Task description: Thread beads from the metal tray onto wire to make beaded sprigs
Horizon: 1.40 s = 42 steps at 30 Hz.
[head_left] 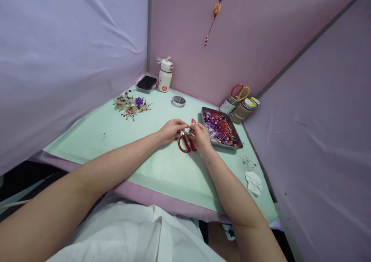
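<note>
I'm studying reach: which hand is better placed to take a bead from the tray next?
Probably the right hand: it is beside the tray, while the left hand is farther away. Both hands seem occupied, though.

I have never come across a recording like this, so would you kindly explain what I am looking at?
There is no machine: a person works with bare hands, seen in one picture from a camera worn on the head. The left hand and right hand meet, fingertips pinching a small orange-brown piece, too tiny to identify. Red-handled scissors show just below; whether they are held is unclear. The pale green table also bears a tray of beads and a white bottle.
</note>
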Motion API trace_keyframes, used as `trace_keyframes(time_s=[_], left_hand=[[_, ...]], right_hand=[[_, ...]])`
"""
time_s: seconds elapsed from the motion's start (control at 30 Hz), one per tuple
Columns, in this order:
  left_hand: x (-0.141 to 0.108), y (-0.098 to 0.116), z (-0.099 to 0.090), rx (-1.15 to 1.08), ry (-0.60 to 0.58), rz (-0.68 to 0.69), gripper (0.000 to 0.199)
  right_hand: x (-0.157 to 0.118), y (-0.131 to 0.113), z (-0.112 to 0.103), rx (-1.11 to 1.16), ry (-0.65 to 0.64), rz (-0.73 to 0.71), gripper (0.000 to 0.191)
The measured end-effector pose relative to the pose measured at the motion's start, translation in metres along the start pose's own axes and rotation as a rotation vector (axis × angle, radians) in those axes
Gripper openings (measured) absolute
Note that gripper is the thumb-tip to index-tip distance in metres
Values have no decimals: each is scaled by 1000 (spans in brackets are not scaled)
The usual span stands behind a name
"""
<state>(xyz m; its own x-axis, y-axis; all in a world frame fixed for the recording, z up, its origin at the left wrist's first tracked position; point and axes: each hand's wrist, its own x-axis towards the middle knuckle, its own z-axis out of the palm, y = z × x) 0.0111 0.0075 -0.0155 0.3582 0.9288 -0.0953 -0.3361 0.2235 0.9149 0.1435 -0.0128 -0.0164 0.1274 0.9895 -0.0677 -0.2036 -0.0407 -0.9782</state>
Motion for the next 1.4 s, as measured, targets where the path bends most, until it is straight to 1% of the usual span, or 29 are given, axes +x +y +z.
trace_keyframes(time_s=[0.13, 0.3, 0.43, 0.5, 0.63, 0.67, 0.7, 0.77, 0.87, 0.93, 1.03, 1.17, 1.23, 1.33, 1.4], left_hand=[[-1, 1, 2, -14, 14, 24, 20], [-4, 4, 3, 1, 24, -3, 37], [-4, 1, 2, 90, 49, 55, 37], [-3, -1, 1, 179, 66, 141, 37], [-2, -6, -1, 443, 89, 343, 40], [-3, -7, -2, 509, 94, 381, 41], [-3, -7, -2, 569, 98, 414, 41], [-6, -8, -2, 670, 101, 464, 44], [-9, -8, 1, 785, 126, 507, 47], [-10, -8, 3, 810, 145, 517, 48], [-10, -9, 5, 824, 153, 504, 48], [-9, -10, 3, 946, 127, 490, 50], [-8, -11, 1, 974, 134, 493, 50], [-5, -12, -1, 938, 156, 490, 51], [-4, -12, -2, 881, 180, 462, 50]], right_hand=[[0, 0, 1, -18, 14, 9, 15], [-1, 0, 0, -32, -4, 1, 19], [1, 5, -3, -98, -17, -49, 18], [2, 7, -5, -184, -7, -127, 16], [0, 6, -7, -462, 115, -444, 11], [-1, 5, -7, -523, 127, -502, 9], [-2, 3, -6, -576, 125, -531, 9], [-6, -1, -4, -670, 97, -513, 18], [-10, -3, -1, -794, 78, -429, 37], [-10, -2, -1, -853, 77, -397, 41], [-8, 1, -3, -878, 77, -391, 36], [-4, 5, -5, -863, 59, -420, 23], [-3, 6, -6, -853, 46, -431, 20], [-2, 7, -7, -839, 17, -446, 18], [-1, 7, -8, -838, -7, -463, 19]])
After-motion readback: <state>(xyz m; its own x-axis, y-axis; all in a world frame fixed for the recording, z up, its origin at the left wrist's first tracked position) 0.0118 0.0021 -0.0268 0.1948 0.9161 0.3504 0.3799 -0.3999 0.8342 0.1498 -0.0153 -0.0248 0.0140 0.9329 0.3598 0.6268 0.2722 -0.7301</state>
